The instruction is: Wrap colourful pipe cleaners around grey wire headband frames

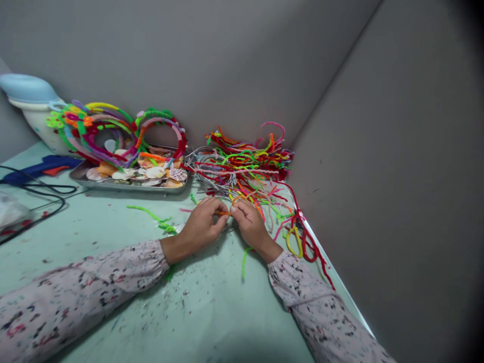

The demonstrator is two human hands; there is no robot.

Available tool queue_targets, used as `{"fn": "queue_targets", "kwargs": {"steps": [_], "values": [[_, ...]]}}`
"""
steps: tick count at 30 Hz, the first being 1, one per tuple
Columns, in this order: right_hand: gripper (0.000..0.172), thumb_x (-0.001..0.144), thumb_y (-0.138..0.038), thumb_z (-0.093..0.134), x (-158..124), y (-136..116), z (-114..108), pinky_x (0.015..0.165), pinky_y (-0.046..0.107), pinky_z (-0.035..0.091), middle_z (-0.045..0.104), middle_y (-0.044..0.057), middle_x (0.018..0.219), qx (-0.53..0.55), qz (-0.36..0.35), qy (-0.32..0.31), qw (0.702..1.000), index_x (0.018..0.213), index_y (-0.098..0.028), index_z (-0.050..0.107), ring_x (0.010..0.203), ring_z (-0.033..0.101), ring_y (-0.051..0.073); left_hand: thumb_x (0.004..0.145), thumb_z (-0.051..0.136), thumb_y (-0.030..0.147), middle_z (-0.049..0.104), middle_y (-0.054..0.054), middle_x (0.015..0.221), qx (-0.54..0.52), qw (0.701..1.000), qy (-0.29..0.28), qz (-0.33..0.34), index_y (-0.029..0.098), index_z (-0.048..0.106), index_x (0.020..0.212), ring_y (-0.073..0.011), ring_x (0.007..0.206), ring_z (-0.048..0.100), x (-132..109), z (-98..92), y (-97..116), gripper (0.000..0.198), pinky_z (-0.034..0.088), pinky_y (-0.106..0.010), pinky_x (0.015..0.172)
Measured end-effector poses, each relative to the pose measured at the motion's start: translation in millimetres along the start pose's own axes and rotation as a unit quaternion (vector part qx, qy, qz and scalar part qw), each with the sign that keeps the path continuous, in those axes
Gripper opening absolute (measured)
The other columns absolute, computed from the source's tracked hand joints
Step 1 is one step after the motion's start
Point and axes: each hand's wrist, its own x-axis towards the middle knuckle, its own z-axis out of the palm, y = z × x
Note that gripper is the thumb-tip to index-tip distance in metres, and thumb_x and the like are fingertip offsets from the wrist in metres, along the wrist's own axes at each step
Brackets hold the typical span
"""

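Between my two hands runs an orange pipe cleaner (222,213). My left hand (204,223) is closed, thumb and fingers pinching it. My right hand (250,222) grips it a short way to the right, with the fingertips of both hands nearly touching. Part of a thin grey wire hoop shows near the fingers, mostly hidden by them. Bright green pipe cleaner pieces (145,210) lie left of my left hand, and another green piece (244,264) lies under my right wrist. Just beyond the hands spreads a tangled heap of coloured pipe cleaners (249,161).
A metal tray (151,189) of seashells (155,172) stands at back left, with wrapped headbands (102,133) on it. Scissors (302,243) with yellow and red handles lie by the right wall. Black cables (49,189), a blue item (38,169) and a lidded container (41,116) occupy the left.
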Motion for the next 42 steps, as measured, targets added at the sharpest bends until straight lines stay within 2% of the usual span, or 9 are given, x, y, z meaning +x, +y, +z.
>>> {"fn": "queue_targets", "kwargs": {"steps": [3, 9, 12, 18, 30, 42], "values": [[0.023, 0.093, -0.027, 0.047, -0.8, -1.2, 0.2, 0.075, 0.030, 0.037, 0.052, -0.001, 0.074, -0.012, -0.008, 0.015, 1.000, 0.071, -0.021, 0.051, 0.077, 0.049, 0.016, 0.082, 0.055, 0.019, 0.060, -0.003, 0.082, -0.006, 1.000, 0.008, -0.001, 0.018, 0.057, 0.083, -0.0191, 0.081, 0.054, 0.4, -0.2, 0.0, 0.003, 0.044, -0.034, 0.075], [0.006, 0.090, -0.025, 0.053, -4.1, -5.8, -2.9, 0.085, 0.035, 0.041, 0.061, 0.003, 0.088, -0.046, -0.041, 0.098, 0.993, 0.088, -0.022, 0.057, 0.089, 0.055, 0.020, 0.083, 0.055, 0.020, 0.061, -0.003, 0.086, -0.042, 0.998, 0.038, -0.021, 0.019, 0.055, 0.085, -0.0182, 0.083, 0.057, 1.3, -1.5, 0.5, 0.003, 0.046, -0.032, 0.074], [0.007, 0.087, -0.025, 0.058, -5.0, -7.7, -3.9, 0.088, 0.038, 0.043, 0.062, 0.005, 0.093, -0.070, -0.069, 0.121, 0.988, 0.093, -0.022, 0.057, 0.094, 0.056, 0.022, 0.085, 0.054, 0.021, 0.061, -0.004, 0.087, -0.052, 0.997, 0.049, -0.033, 0.018, 0.055, 0.087, -0.0181, 0.084, 0.057, 1.2, -2.2, 0.9, 0.004, 0.046, -0.031, 0.074], [0.016, 0.085, -0.021, 0.061, -4.8, -8.6, -2.9, 0.090, 0.041, 0.044, 0.064, 0.005, 0.100, -0.095, -0.141, 0.107, 0.980, 0.100, -0.024, 0.061, 0.100, 0.057, 0.022, 0.086, 0.052, 0.022, 0.061, -0.004, 0.091, -0.073, 0.996, 0.044, -0.033, 0.018, 0.056, 0.091, -0.0185, 0.087, 0.057, 0.7, -3.7, 1.7, 0.008, 0.046, -0.033, 0.078], [0.016, 0.088, -0.022, 0.059, -3.7, -5.1, -1.3, 0.089, 0.040, 0.043, 0.065, 0.005, 0.101, -0.110, -0.130, 0.095, 0.981, 0.103, -0.025, 0.063, 0.098, 0.057, 0.022, 0.090, 0.048, 0.023, 0.060, -0.004, 0.091, -0.086, 0.995, 0.052, -0.028, 0.018, 0.056, 0.092, -0.0181, 0.089, 0.057, -0.2, -2.9, 0.4, 0.009, 0.045, -0.033, 0.081], [0.010, 0.089, -0.022, 0.058, -3.6, -6.7, -1.8, 0.086, 0.038, 0.044, 0.064, 0.005, 0.097, -0.107, -0.121, 0.087, 0.983, 0.097, -0.023, 0.063, 0.096, 0.056, 0.021, 0.090, 0.048, 0.023, 0.061, -0.005, 0.091, -0.069, 0.996, 0.052, -0.022, 0.018, 0.056, 0.091, -0.0187, 0.088, 0.056, -0.4, -3.4, 1.5, 0.010, 0.044, -0.035, 0.083]]}}
